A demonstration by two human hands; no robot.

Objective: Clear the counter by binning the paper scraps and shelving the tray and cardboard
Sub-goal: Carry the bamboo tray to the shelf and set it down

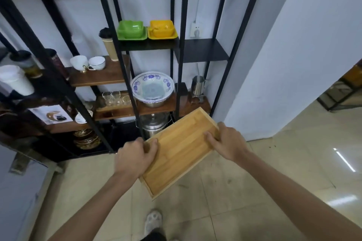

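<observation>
A rectangular bamboo tray (pixel 177 152) with a low rim hangs in the air in front of me, tilted with its far corner toward the shelf unit. My left hand (pixel 135 156) grips its left long edge, thumb on top. My right hand (pixel 225 142) grips the right edge near the far corner, fingers curled over the rim. The tray holds nothing. The black metal shelf unit (pixel 176 45) with wooden boards stands just beyond the tray. No cardboard, paper scraps or bin are in view.
The shelves carry a blue-patterned bowl (pixel 152 87), green (pixel 132 29) and yellow (pixel 162 28) dishes, cups, glasses and a steel pot (pixel 154 125). A bare black shelf (pixel 203 50) sits upper right. A white wall corner stands at right; tiled floor lies below.
</observation>
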